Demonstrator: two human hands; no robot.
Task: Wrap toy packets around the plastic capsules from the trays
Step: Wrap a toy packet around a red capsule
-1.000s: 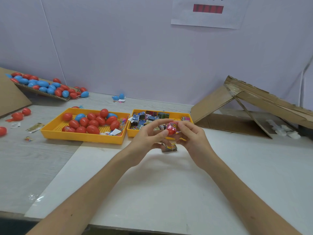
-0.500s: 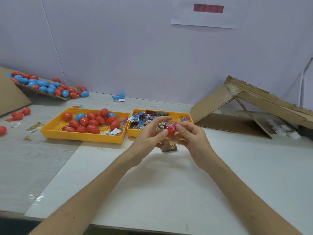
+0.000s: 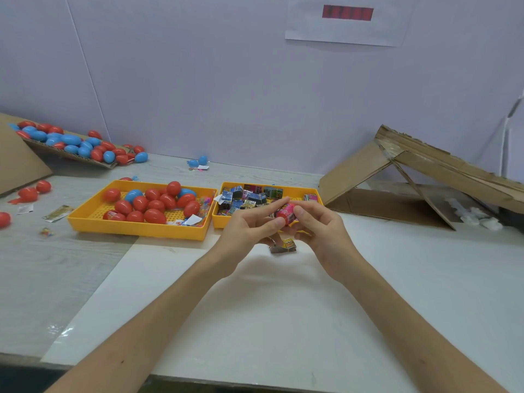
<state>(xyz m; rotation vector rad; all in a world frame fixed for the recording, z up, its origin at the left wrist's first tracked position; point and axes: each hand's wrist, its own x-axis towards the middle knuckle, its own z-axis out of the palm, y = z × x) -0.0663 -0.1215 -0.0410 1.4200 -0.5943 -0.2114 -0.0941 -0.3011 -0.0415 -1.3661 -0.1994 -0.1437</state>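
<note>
Head view: the left hand (image 3: 249, 231) and right hand (image 3: 320, 232) pinched one red capsule (image 3: 283, 216) between them above the desk (image 3: 255, 321), likely steadying it so the pink packet (image 3: 291, 208) could wrap round.

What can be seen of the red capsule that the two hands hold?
The red capsule is small, rounded and glossy, plastic by its look. A pink printed packet lies partly around its right side. The left hand pinches it from the left, the right hand from the right, and their fingers hide much of it. It is held in the air above the white table, just in front of the yellow tray of packets.
</note>
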